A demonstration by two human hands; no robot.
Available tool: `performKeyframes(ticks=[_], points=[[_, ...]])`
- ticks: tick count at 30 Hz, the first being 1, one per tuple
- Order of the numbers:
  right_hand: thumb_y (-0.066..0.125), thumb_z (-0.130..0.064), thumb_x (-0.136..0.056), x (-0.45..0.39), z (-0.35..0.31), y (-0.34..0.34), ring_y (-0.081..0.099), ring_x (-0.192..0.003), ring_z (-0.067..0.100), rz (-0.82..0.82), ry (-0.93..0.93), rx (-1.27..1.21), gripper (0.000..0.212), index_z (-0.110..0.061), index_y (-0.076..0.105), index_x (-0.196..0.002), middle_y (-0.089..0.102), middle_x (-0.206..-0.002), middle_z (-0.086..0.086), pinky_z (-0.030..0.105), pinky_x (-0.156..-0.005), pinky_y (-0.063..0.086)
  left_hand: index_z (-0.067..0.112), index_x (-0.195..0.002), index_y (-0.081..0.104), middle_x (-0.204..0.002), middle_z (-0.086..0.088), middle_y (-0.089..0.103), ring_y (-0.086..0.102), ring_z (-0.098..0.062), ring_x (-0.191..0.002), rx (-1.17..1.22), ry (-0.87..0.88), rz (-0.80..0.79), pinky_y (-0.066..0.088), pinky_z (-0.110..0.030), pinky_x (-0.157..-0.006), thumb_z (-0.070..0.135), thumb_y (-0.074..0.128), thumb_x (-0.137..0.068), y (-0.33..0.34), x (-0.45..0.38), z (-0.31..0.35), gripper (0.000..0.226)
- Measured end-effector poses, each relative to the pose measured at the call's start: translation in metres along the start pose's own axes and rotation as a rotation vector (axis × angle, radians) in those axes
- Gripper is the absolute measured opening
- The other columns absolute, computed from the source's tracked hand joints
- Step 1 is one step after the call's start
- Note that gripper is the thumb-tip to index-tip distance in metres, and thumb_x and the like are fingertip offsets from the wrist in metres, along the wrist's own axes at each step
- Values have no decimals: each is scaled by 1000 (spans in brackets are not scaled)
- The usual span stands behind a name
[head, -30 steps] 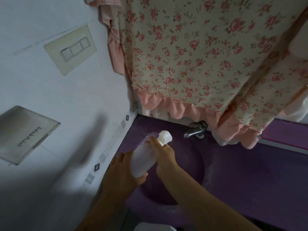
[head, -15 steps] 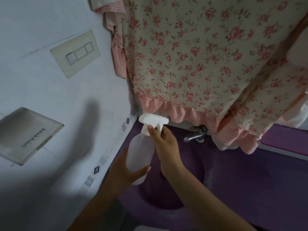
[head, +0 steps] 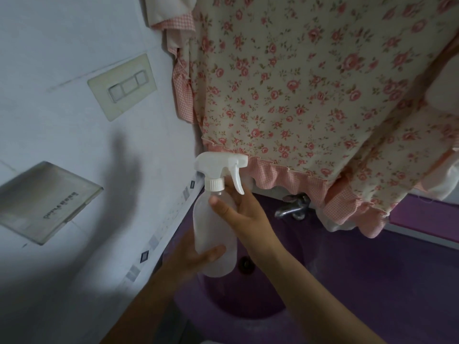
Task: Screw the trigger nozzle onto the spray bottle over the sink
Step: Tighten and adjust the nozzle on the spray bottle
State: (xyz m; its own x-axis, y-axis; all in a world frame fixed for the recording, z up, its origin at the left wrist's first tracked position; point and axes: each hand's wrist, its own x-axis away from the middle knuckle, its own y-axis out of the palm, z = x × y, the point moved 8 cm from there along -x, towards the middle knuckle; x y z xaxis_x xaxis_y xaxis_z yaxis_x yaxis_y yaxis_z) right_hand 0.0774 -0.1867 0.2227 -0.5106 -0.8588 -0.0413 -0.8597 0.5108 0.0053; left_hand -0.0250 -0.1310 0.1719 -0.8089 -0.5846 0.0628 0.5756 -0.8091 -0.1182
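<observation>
A translucent white spray bottle (head: 211, 232) stands nearly upright above the purple sink (head: 248, 309). A white trigger nozzle (head: 221, 167) sits on its neck, trigger pointing right, with its ribbed collar at the neck. My left hand (head: 191, 259) grips the lower body of the bottle from the left, thumb across the front. My right hand (head: 238, 207) wraps the shoulder of the bottle just under the collar, thumb in front and fingers behind.
A metal tap (head: 293, 207) juts out at the back of the sink. A floral curtain with a pink frill (head: 310, 108) hangs right behind the nozzle. On the white wall at left are a switch plate (head: 123, 86) and a small tilted shelf (head: 47, 202).
The bottle was tilted low over the sink, then rose and turned upright. The nozzle now shows side-on. My right hand slid from the collar down to the bottle's shoulder.
</observation>
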Motion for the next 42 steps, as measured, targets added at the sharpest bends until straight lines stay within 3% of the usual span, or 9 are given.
performKeyframes(ticks=[4, 10, 17, 22, 27, 31, 35, 39, 42], points=[[79, -54, -69, 6, 9, 9, 62, -124, 4, -93, 28, 99, 79, -39, 50, -141, 66, -131, -15, 36, -105, 53, 52, -102, 61, -99, 40, 65, 62, 12, -95, -28, 65, 10, 53, -11, -71, 74, 71, -51, 3, -1, 16, 56], [78, -55, -71, 1, 9, 5, 68, -115, 10, -44, 3, 188, 71, -33, 56, -134, 71, -123, -8, 45, -99, 56, 34, -104, 47, -96, 46, 62, 59, 20, -93, -75, 130, 7, 48, -2, -70, 61, 75, -55, -1, -4, 24, 62], [79, -49, -74, 1, 14, 2, 66, -116, 5, 3, -2, 149, 66, -35, 55, -134, 70, -124, -11, 39, -100, 56, 27, -116, 46, -109, 28, 67, 61, 7, -104, -115, 93, -15, 50, -7, -74, 67, 70, -60, 0, -8, 26, 73], [83, -31, -81, -3, 23, 3, 64, -109, -9, 52, 0, 181, 56, -52, 48, -120, 68, -114, -20, 15, -88, 54, 20, -134, 37, -128, 6, 54, 53, -11, -119, -344, 76, 199, 47, -28, -98, 25, 83, -69, -12, -10, 14, 80], [81, -50, -69, -16, 41, 13, 66, -110, 6, 71, 20, 255, 73, -31, 50, -132, 69, -119, -9, 35, -92, 58, 23, -118, 47, -103, 13, 62, 60, 6, -94, -391, 63, 317, 50, -11, -82, 8, 82, -70, -21, -11, 3, 61], [88, -47, -66, -31, 57, 21, 63, -111, 7, -6, 59, 384, 81, -27, 49, -134, 65, -120, -9, 30, -92, 56, 14, -117, 53, -98, 10, 61, 62, -13, -98, -408, 4, 333, 48, -24, -83, 11, 85, -65, -30, -15, -15, 62], [88, -45, -60, -49, 85, 29, 64, -108, 7, -60, 128, 429, 82, -30, 50, -131, 64, -116, -13, 29, -86, 59, 18, -122, 50, -109, 12, 62, 60, -7, -100, -415, -35, 364, 46, -20, -83, 17, 88, -60, -47, -28, -41, 72], [79, -48, -64, -78, 115, 39, 64, -96, 3, -63, 164, 526, 73, -26, 50, -128, 61, -99, -17, 4, -65, 44, 4, -125, 49, -111, 5, 51, 48, -11, -108, -404, -72, 357, 37, -16, -86, 9, 84, -67, -56, -53, -60, 68], [78, -45, -65, -101, 137, 44, 64, -95, 2, -38, 187, 553, 69, -27, 50, -126, 61, -99, -18, 6, -68, 41, 12, -119, 55, -101, -3, 62, 59, -14, -98, -420, -86, 328, 39, -12, -85, 36, 76, -76, -63, -74, -75, 53]])
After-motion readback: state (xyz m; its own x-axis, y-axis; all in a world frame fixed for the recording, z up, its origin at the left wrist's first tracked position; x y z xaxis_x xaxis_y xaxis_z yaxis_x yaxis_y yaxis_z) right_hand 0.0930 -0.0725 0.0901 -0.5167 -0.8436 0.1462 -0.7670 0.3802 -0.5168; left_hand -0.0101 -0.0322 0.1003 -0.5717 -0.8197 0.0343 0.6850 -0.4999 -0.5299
